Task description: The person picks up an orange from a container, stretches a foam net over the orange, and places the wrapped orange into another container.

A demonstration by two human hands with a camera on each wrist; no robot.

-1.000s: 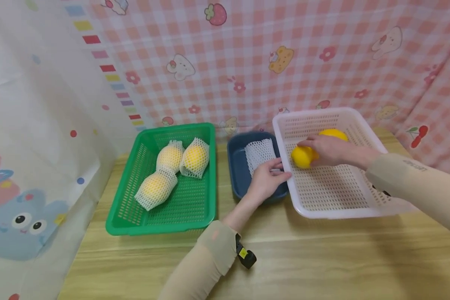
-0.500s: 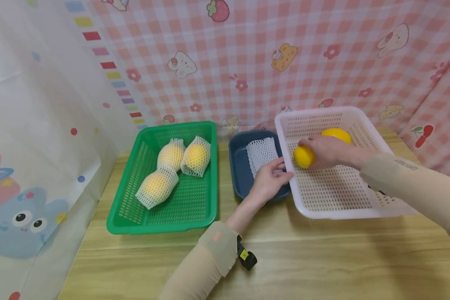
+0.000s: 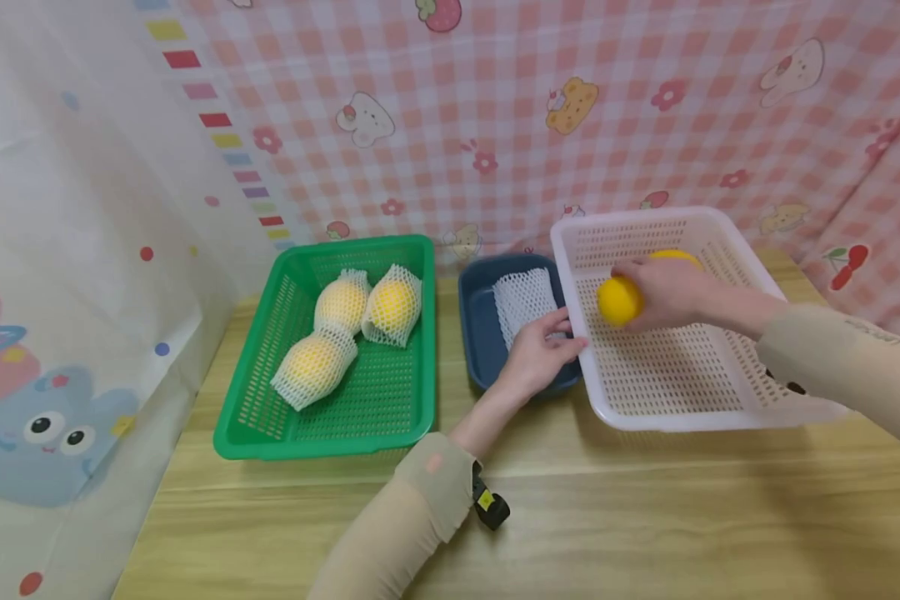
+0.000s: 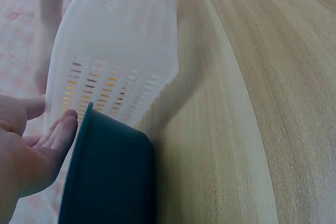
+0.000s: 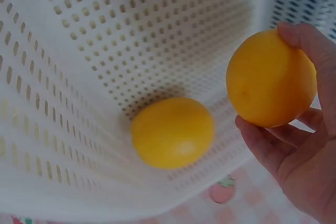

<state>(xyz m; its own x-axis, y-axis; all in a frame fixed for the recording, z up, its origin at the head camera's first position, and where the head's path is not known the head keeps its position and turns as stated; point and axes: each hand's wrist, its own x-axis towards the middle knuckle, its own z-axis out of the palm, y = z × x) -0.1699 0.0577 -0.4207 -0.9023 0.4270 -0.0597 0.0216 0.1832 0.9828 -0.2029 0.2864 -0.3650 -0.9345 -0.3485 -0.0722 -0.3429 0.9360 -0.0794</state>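
Note:
My right hand [image 3: 671, 292] grips a yellow lemon [image 3: 620, 301] above the white basket [image 3: 598, 408], its thumb and fingers around the fruit. A second lemon [image 5: 173, 132] lies on the basket floor, seen whole in the right wrist view and mostly behind my hand in the head view. At the basket's left rim, my left hand [image 3: 534, 358] rests with relaxed fingers, its fingertips touching the rim. Beneath that hand is a dark blue tray [image 3: 482, 350] holding flattened white foam netting [image 3: 523, 302].
On the left stands a green basket [image 3: 412, 421] with several yellow fruits [image 3: 311, 368] in white foam nets. All containers sit on a wooden table [image 3: 570, 517]. A pink checked cloth [image 3: 450, 167] hangs close behind them.
My right hand has moved slightly right and up with the lemon, which now covers less of the basket floor near the left wall. The left hand stays at the rim.

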